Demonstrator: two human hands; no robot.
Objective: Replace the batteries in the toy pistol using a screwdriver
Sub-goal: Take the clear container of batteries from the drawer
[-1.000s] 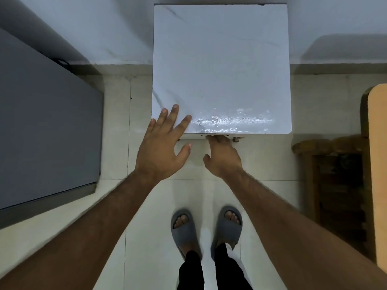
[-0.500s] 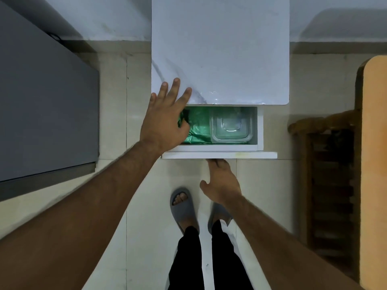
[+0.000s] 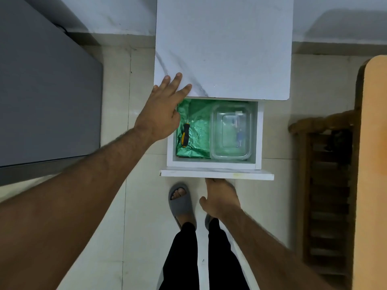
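Screwdriver, one, black-and-yellow handle with a thin metal shaft pointing away from me, lies in the open drawer on a crumpled green plastic bag, at the drawer's left side. I count one drawer pulled out from under one white marble-look tabletop. Inside it I see three things: the screwdriver, the green bag, and one clear lidded plastic container on the right side, just beside the bag. Something small and bluish shows through the container lid; I cannot tell what it is. No toy pistol or batteries are visible to me.

Two hands in view. Left hand is spread flat, fingers straight, fingertips resting on the near left edge of the tabletop, palm over the drawer's left wall; it holds nothing and sits just beside the screwdriver, not touching it as far as I can tell. Right hand is below the drawer's front panel, fingers reaching up under the panel's edge and hidden there, thumb out to the left; whether they curl round a handle I cannot tell.

Two grey slides on the tiled floor, the right one mostly hidden behind the right arm. One grey cabinet at left, one wooden chair at right.
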